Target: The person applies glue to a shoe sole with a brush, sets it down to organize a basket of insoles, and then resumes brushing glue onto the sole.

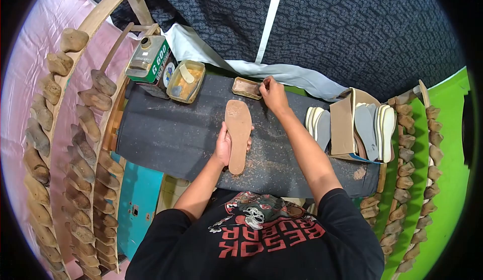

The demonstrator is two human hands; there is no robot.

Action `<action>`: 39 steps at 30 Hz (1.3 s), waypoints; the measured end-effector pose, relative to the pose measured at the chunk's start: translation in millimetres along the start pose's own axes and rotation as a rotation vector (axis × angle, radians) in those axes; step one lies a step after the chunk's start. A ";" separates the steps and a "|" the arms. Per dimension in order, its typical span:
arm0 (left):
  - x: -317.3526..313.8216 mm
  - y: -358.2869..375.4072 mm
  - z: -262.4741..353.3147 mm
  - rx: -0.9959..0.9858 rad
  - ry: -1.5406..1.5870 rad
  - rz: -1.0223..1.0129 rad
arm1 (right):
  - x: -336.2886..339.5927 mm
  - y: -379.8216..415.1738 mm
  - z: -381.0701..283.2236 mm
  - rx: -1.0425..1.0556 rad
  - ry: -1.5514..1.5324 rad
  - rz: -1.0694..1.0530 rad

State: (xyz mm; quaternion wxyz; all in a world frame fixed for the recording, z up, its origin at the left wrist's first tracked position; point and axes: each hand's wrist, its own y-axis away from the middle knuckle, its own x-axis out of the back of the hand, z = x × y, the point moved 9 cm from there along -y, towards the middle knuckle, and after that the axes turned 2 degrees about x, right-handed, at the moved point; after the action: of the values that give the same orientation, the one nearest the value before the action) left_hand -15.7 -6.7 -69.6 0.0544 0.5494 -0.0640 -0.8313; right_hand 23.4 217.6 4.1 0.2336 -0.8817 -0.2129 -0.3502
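My left hand (222, 145) is wrapped around a tan shoe insole (238, 136), holding it lengthwise above the table, with fingertips showing past its right edge. The insole's wider end points away from me and bears a paler, rough patch. Farther back, my right hand (274, 95) is closed at the right end of a small shallow tray (245, 88). Its fingers are pinched near a dark bit at the tray's edge; what they hold, if anything, I cannot make out.
A dark cloth (171, 134) with scattered crumbs covers the table. At the back left stand a green-and-white can (151, 61) and a plastic tub (174, 86) with a spatula. Rightward, a cardboard box (342, 129) holds several soles. Racks of wooden shoe lasts (75, 39) flank both sides.
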 end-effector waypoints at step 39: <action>-39.4 -36.6 -33.1 0.202 -0.005 -0.130 | 132.2 146.1 -77.9 0.005 -0.361 0.085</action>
State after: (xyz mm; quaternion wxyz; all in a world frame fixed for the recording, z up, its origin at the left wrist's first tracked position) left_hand 29.4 34.2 -52.8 -0.0555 0.5528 -0.1119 -0.8239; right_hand 149.5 85.0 110.8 0.2084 -0.9380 -0.2146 -0.1754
